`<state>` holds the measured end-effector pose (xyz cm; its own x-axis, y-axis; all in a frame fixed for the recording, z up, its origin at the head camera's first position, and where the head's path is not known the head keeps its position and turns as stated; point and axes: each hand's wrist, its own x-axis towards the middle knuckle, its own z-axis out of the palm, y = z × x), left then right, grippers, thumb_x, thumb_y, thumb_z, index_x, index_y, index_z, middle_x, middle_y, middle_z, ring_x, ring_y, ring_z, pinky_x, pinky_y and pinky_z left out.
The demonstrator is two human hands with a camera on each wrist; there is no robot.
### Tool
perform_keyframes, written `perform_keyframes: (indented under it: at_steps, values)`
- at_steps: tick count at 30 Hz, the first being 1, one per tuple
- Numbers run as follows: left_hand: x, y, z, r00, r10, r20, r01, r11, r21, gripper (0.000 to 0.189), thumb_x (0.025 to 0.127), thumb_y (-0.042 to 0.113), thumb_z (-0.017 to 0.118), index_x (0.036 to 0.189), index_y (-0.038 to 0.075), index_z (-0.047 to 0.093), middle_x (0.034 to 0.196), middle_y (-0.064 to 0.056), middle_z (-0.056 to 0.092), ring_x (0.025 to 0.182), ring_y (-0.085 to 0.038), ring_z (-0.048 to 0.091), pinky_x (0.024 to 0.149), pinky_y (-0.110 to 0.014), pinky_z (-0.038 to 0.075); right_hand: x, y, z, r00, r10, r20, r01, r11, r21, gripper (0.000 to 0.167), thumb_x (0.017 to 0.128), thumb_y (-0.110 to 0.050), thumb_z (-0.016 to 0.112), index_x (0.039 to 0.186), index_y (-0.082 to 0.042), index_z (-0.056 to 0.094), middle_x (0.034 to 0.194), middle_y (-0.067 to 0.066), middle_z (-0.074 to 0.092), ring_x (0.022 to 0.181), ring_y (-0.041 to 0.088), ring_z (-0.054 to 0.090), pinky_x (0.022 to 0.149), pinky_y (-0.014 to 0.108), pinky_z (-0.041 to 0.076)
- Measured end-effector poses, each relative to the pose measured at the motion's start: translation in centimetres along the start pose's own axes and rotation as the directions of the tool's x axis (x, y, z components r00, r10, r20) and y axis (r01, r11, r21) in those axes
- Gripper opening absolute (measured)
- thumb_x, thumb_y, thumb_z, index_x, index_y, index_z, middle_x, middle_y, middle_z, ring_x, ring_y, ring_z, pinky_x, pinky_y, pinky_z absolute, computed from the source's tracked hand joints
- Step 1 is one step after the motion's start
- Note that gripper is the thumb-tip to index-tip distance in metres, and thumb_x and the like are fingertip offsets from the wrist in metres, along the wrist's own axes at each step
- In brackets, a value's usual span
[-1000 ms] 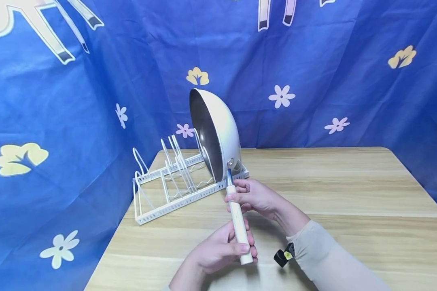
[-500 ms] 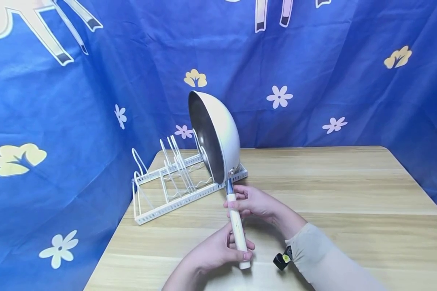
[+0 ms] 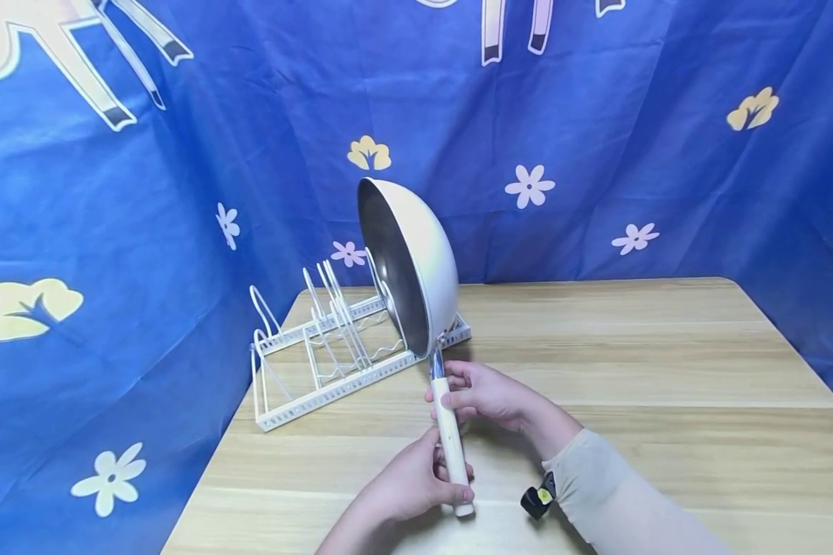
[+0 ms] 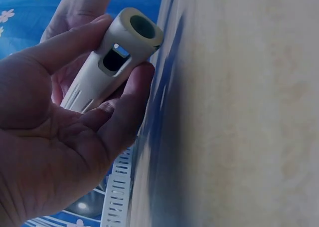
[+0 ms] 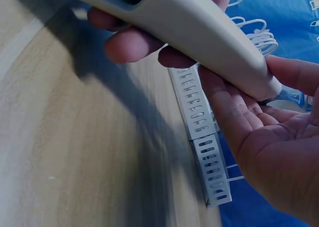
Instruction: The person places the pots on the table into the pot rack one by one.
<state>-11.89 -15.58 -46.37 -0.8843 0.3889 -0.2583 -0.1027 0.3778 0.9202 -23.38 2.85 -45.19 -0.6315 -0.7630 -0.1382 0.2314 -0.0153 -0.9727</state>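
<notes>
A wok [image 3: 430, 258], white outside and dark inside, stands on its side in the right end of a white wire rack [image 3: 347, 389]. Its pale handle [image 3: 450, 439] points toward me, joined to the bowl by a shiny metal neck. My left hand [image 3: 409, 482] pinches the handle near its free end between thumb and fingers; the left wrist view shows the handle's hollow end [image 4: 142, 26] and side slot. My right hand [image 3: 489, 397] grips the handle higher up, by the metal neck. In the right wrist view, thumb and fingers lie on both sides of the handle [image 5: 199, 32].
Several wire dividers [image 3: 340, 308] rise from the rack left of the wok. A wooden tabletop [image 3: 632, 370] lies under everything. Blue patterned cloth [image 3: 583, 139] hangs behind and at both sides. A small black device [image 3: 537, 499] sits at the right sleeve's cuff.
The wok has sunk slightly lower into the rack, and its handle end has come down a little. Both hands have moved down with it, still holding on.
</notes>
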Motion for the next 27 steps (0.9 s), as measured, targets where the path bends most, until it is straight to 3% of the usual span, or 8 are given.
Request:
perform_keyframes:
  at_steps: [5,13,18,21,22,24,25,27]
  values:
    - [0.0,-0.2,0.2,0.999,-0.001,-0.049,0.006,0.995,0.099,0.077,0.080,0.010,0.094,0.142,-0.002,0.050,0.099,-0.002,0.074,0.082,-0.014,0.068,0.067,-0.022,0.054,0.0,0.3,-0.1,1.000,-0.003,-0.006,0.003,1.000,0.008,0.071,0.104,0.001,0.060,0.165,0.010,0.024,0.148,0.039,0.057,0.116,0.032,0.076,0.103,0.042,0.066]
    - [0.0,0.1,0.3,0.997,-0.008,-0.077,0.023,0.981,0.195,0.070,0.078,0.016,0.096,0.132,0.000,0.054,0.091,-0.002,0.066,0.078,-0.013,0.061,0.064,-0.023,0.049,-0.3,0.6,-0.2,0.999,-0.014,-0.028,0.014,1.000,-0.022,0.069,0.105,0.000,0.060,0.164,0.011,0.026,0.145,0.040,0.058,0.116,0.033,0.075,0.104,0.043,0.066]
    - [-0.5,0.5,0.3,0.993,0.034,-0.110,0.000,0.955,0.298,0.071,0.078,0.023,0.097,0.131,0.000,0.055,0.088,0.002,0.066,0.073,-0.006,0.060,0.062,-0.022,0.050,-0.9,0.4,-0.3,0.994,-0.013,-0.111,-0.004,0.988,-0.155,0.067,0.106,-0.009,0.063,0.162,0.010,0.032,0.127,0.026,0.067,0.097,0.019,0.074,0.092,0.040,0.069]
    - [-0.9,0.9,0.5,0.986,0.073,-0.153,-0.007,0.919,0.394,0.079,0.076,0.028,0.099,0.137,0.002,0.056,0.091,0.004,0.063,0.075,-0.004,0.057,0.064,-0.021,0.049,-1.7,-0.3,-0.1,0.991,-0.018,-0.134,-0.021,0.958,-0.284,0.063,0.108,-0.015,0.064,0.161,0.007,0.039,0.122,0.020,0.069,0.095,0.026,0.076,0.089,0.044,0.069]
    - [-1.0,1.0,0.5,0.983,0.080,-0.168,-0.001,0.904,0.427,0.079,0.076,0.030,0.098,0.138,0.002,0.056,0.093,0.003,0.062,0.077,-0.004,0.056,0.065,-0.021,0.049,-2.1,-0.6,-0.1,0.991,-0.022,-0.136,-0.026,0.939,-0.342,0.060,0.108,-0.017,0.064,0.160,0.006,0.041,0.122,0.020,0.069,0.095,0.030,0.076,0.087,0.047,0.070]
    - [-1.3,1.3,0.6,0.977,0.086,-0.197,0.023,0.868,0.496,0.083,0.079,0.036,0.096,0.142,0.002,0.055,0.098,0.002,0.061,0.080,-0.006,0.055,0.068,-0.024,0.049,-3.1,-1.3,0.2,0.985,-0.050,-0.166,-0.043,0.857,-0.513,0.056,0.108,-0.022,0.065,0.157,0.001,0.048,0.123,0.018,0.072,0.101,0.032,0.076,0.091,0.050,0.068]
    - [-1.4,1.4,0.6,0.974,0.084,-0.210,0.039,0.852,0.522,0.085,0.081,0.039,0.095,0.145,0.000,0.054,0.101,0.001,0.061,0.083,-0.008,0.057,0.071,-0.027,0.052,-3.8,-1.6,0.3,0.979,-0.073,-0.189,-0.059,0.791,-0.609,0.055,0.109,-0.025,0.065,0.157,-0.002,0.051,0.125,0.017,0.073,0.105,0.033,0.076,0.095,0.052,0.067]
    - [-1.7,1.6,0.6,0.968,0.080,-0.236,0.072,0.816,0.573,0.090,0.087,0.045,0.089,0.150,-0.005,0.050,0.108,-0.004,0.063,0.090,-0.013,0.061,0.078,-0.036,0.059,-5.2,-2.2,0.7,0.962,-0.116,-0.247,-0.122,0.625,-0.771,0.055,0.108,-0.031,0.067,0.156,-0.006,0.054,0.132,0.017,0.073,0.120,0.036,0.073,0.108,0.056,0.061]
